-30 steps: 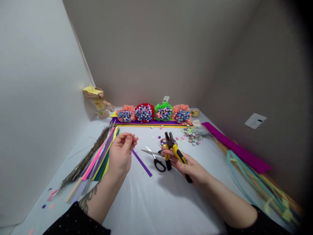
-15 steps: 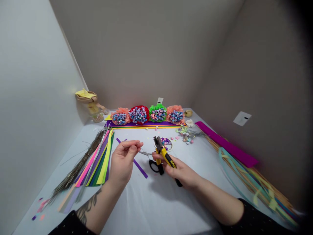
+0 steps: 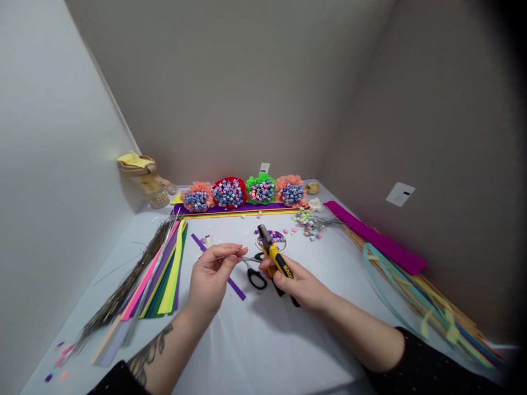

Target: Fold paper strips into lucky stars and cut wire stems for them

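Note:
My left hand (image 3: 212, 280) pinches a thin silver wire (image 3: 226, 255) between thumb and fingertips, above a narrow purple paper strip (image 3: 218, 266). My right hand (image 3: 293, 284) grips yellow-and-black handled pliers (image 3: 275, 258), their jaws pointing up and away from me. Black-handled scissors (image 3: 256, 278) lie on the table beneath the gap between my hands, partly hidden by my right hand. Just beyond the pliers sits a small round dish (image 3: 270, 240) of coloured paper stars.
Stacked coloured paper strips (image 3: 162, 280) and a bundle of wires (image 3: 132, 280) lie left. Several paper-star bouquets (image 3: 228, 193) line the back. Loose stars (image 3: 307, 224), magenta paper (image 3: 373, 236) and a pile of long strips (image 3: 428, 299) lie right, with walls behind and left.
My hands have drawn closer together, and the pliers have moved left with my right hand. The whole view has also shifted slightly as my head moved.

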`<state>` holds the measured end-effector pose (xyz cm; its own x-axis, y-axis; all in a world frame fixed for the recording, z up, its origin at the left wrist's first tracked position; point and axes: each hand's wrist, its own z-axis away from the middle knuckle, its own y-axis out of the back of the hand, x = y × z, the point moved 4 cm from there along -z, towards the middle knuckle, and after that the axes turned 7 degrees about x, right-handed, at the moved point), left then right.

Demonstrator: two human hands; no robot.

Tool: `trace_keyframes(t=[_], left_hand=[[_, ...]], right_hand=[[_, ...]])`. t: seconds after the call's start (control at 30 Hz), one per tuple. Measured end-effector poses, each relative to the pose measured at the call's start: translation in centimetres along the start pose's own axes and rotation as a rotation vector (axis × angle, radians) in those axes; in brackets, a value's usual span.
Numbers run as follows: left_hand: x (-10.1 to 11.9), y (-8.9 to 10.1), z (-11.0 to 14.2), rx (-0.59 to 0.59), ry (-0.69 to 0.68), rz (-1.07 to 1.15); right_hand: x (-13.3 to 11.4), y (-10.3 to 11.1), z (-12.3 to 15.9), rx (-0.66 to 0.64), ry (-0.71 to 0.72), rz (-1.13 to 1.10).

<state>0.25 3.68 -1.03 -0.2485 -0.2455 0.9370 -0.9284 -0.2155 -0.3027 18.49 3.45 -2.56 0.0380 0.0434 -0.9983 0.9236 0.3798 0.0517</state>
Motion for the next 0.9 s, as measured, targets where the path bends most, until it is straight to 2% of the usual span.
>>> trace_keyframes(t=[0.17, 0.3, 0.4, 0.6, 0.9], left_hand=[[0.1, -0.14, 0.09, 0.021, 0.009, 0.002], [0.26, -0.3, 0.23, -0.004, 0.005, -0.001], [0.36, -0.27, 0.31, -0.029, -0.018, 0.012], [0.34, -0.17, 0.42, -0.057, -0.044, -0.001], [0.64, -0.28, 0.64, -0.097, -0.072, -0.014]], right_hand=[[-0.19, -0.04, -0.28, -0.01, 0.042, 0.003], [-0.44, 0.19, -0.34, 0.081, 0.037, 0.066], [-0.75, 0.23, -0.26, 0.148, 0.034, 0.031], [-0.34, 0.09, -0.42, 0.092, -0.037, 0.053], [-0.37, 0.76, -0.26, 0.148, 0.118, 0.284]])
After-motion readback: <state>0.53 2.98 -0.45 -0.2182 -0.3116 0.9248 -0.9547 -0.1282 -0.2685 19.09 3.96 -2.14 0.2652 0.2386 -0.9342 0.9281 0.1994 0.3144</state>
